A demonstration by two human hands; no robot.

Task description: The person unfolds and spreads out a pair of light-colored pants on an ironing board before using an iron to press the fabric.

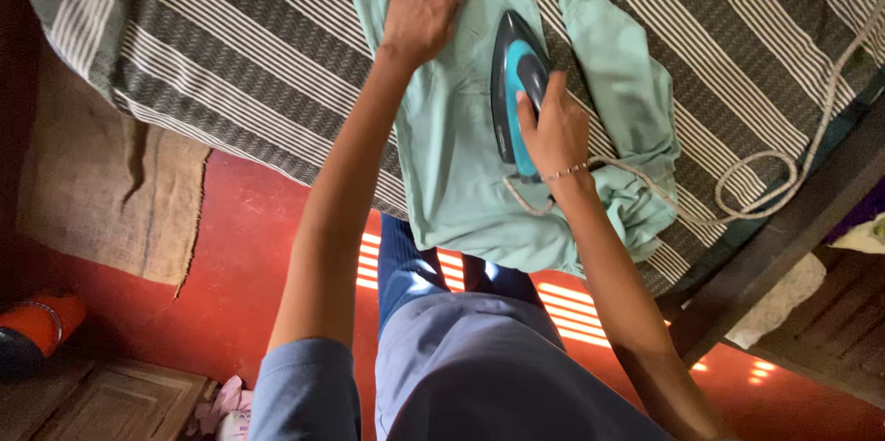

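Observation:
A pale green garment (pixel 461 155) lies spread over a striped grey and white cloth (pixel 258 45) that covers a bed or table. My left hand (pixel 429 3) lies flat on the garment with fingers spread, pressing it down. My right hand (pixel 553 128) grips the handle of a dark and teal clothes iron (pixel 514 72), which rests soleplate down on the garment just right of my left hand. A crumpled part of the garment (pixel 627 100) lies bunched to the right of the iron.
The iron's beige cord (pixel 765 183) loops across the striped cloth to the right. A dark wooden frame edge (pixel 784 238) runs at the right. Below are a red floor (pixel 240 257), a brown mat (pixel 101 174), an orange bottle (pixel 37 326) and a wooden panel (pixel 120 399).

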